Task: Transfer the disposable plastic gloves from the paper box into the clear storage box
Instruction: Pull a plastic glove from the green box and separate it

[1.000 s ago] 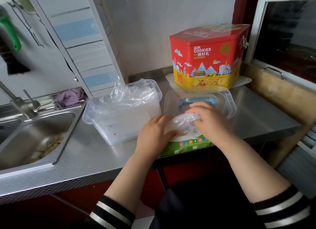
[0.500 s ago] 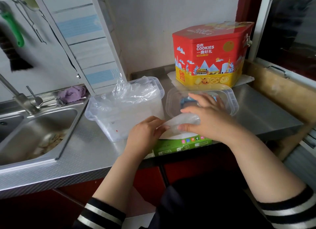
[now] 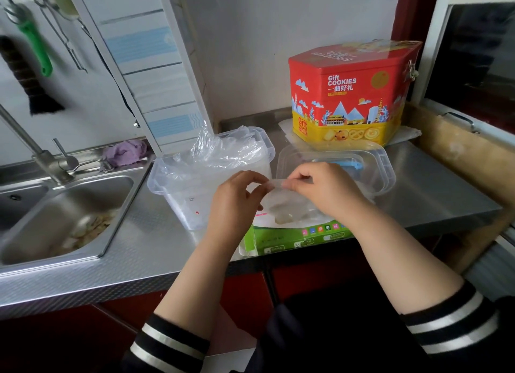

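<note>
Steel counter point(image 3: 145, 250): "Gift COOKIES" tin point(image 3: 348, 93); both hands point(image 3: 281, 188) pinch one plastic glove point(image 3: 274, 183).

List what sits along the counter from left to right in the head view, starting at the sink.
sink → purple cloth → clear storage box stuffed with gloves → left hand → right hand → cookie tin

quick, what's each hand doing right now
Left hand: pinching one edge of the plastic gloves above the paper box.
Right hand: pinching the other edge of the same gloves.
</note>
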Tool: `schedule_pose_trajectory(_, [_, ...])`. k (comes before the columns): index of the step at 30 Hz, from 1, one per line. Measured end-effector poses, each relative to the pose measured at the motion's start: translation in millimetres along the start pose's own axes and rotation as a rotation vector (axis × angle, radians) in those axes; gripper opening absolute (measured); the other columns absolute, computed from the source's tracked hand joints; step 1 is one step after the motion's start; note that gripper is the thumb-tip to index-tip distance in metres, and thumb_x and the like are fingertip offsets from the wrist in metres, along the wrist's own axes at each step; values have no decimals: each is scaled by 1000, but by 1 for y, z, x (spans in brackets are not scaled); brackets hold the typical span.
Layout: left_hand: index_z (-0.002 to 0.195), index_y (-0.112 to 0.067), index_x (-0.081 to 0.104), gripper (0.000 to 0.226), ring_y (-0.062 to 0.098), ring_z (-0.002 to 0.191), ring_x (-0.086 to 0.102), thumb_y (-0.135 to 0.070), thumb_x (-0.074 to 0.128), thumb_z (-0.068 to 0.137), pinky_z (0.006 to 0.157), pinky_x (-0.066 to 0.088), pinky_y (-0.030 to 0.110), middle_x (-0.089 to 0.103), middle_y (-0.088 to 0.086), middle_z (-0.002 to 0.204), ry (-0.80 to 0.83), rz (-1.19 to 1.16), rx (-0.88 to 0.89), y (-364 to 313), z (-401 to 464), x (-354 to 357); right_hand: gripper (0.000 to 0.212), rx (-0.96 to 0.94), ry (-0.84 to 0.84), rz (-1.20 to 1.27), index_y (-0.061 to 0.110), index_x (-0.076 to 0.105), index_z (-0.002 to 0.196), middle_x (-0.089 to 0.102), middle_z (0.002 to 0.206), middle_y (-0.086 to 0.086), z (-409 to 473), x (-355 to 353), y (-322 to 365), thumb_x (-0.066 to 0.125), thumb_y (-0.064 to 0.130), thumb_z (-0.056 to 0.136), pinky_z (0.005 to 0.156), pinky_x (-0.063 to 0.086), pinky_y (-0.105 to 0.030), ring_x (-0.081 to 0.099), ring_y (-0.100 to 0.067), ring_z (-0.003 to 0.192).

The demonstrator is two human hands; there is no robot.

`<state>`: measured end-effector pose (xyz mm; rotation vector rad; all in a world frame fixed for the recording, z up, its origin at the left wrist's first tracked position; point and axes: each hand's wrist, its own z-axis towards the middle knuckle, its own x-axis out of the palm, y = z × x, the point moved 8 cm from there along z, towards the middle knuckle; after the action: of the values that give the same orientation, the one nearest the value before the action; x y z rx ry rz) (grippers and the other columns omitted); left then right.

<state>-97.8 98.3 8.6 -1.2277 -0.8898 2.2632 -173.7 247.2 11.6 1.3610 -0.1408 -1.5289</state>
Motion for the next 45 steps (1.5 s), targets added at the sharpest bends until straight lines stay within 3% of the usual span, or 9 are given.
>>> schedule_pose_trajectory(5, [80, -31, 62, 15, 21, 64, 63, -21, 69, 89, 60, 49, 30, 64, -17, 80, -166, -172, 9, 0, -12, -10, 46, 88, -112, 109, 0, 62, 74, 39, 53, -5, -3, -10, -14, 55, 39, 95, 54, 27, -30, 33, -11, 52])
schedule_pose_trajectory(9, [88, -38, 65, 15, 14, 81, 65, -24, 64, 93, 65, 48, 19, 71, -16, 86, 35, -274, 45, -7, -10, 11, 50, 138, -170, 275, 16, 30, 56, 20, 49, 8, -7, -18, -15, 50, 32, 99, 48, 15, -26, 23, -8, 45])
schedule_pose_trajectory(13, [98, -40, 64, 10, 13, 77, 64, -43, 56, 94, 64, 48, 22, 71, -13, 93, 184, -280, 41, -12, -3, 24, 48, 138, -247, 407, 17, 29, 57, 23, 45, 8, -12, -24, -13, 50, 26, 100, 44, 19, -19, 26, -5, 45])
schedule_pose_trajectory(17, [105, -20, 68, 47, 9, 65, 61, -51, 32, 97, 57, 46, 22, 73, -3, 91, 240, -411, -149, -18, 5, 24, 48, 35, -271, 469, 15, 29, 58, 22, 49, 9, -18, -26, -4, 49, 22, 100, 48, 19, -19, 24, -5, 49])
schedule_pose_trajectory(23, [92, -12, 67, 49, 17, 63, 68, -51, 38, 100, 50, 51, 24, 74, 3, 86, 258, -506, -405, -15, 11, 17, 17, -31, -168, 446, 20, 69, 78, 58, 57, 22, -23, -14, -2, 61, 16, 93, 61, 37, -9, 51, 6, 59])
schedule_pose_trajectory(27, [86, -10, 66, 33, 17, 57, 69, -37, 51, 99, 46, 52, 24, 73, 0, 77, 186, -372, -359, -8, 13, 9, 18, 1, -69, 424, 33, 70, 85, 71, 83, 24, -23, -5, -7, 68, 15, 87, 73, 43, -4, 64, 9, 81])
schedule_pose_trajectory(35, [79, -2, 67, 74, 20, 51, 66, -66, 33, 93, 45, 47, 23, 71, 6, 67, 176, -211, -373, -7, 7, 1, 10, -8, -89, 249, 23, 75, 93, 72, 99, 17, -27, 3, -10, 72, 25, 83, 89, 46, -17, 63, 3, 97])
schedule_pose_trajectory(41, [77, -10, 66, 27, 9, 40, 54, -34, 66, 90, 46, 50, 27, 65, -1, 59, 166, 46, -224, -10, 14, 1, 9, -196, -127, 73, 20, 74, 92, 70, 109, 10, -38, 9, 5, 73, 21, 83, 81, 53, -25, 64, -8, 100])
schedule_pose_trajectory(45, [74, -21, 61, 16, 12, 58, 64, -27, 69, 87, 58, 53, 31, 65, -4, 67, 121, 113, -105, -17, 12, -4, 35, -304, -114, -68, 17, 73, 93, 72, 105, 6, -44, 13, 11, 67, 47, 77, 88, 45, -25, 61, -9, 100])
